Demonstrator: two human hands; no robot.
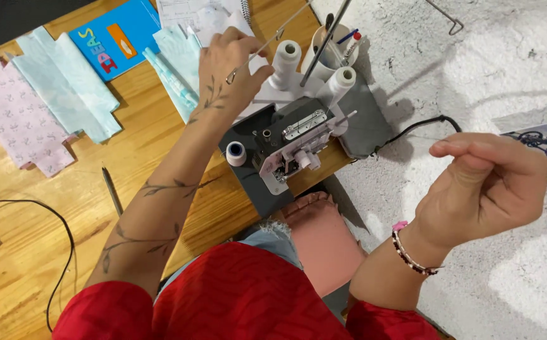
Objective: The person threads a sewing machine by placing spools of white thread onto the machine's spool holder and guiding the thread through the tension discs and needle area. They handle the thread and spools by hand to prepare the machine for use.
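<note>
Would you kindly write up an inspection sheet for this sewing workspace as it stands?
Surface: wooden table, mostly in use.
Job's things: overlock sewing machine at the table edge, with white thread cones; a thin thread runs to the right hand.
Clutter: cut fabric pieces, blue booklet, pen, cup of tools.
Hands: left hand at the thread guide rod; right hand pinching the thread.
Cables: black cable on table; another behind machine.
Surroundings: rough white floor.

A single camera, worn on the person's head, looks steeply down from close above. It faces the edge of a light wooden table (28,252) bearing a small grey-and-white sewing machine (298,141), with pale speckled floor (506,69) to the right.
</note>
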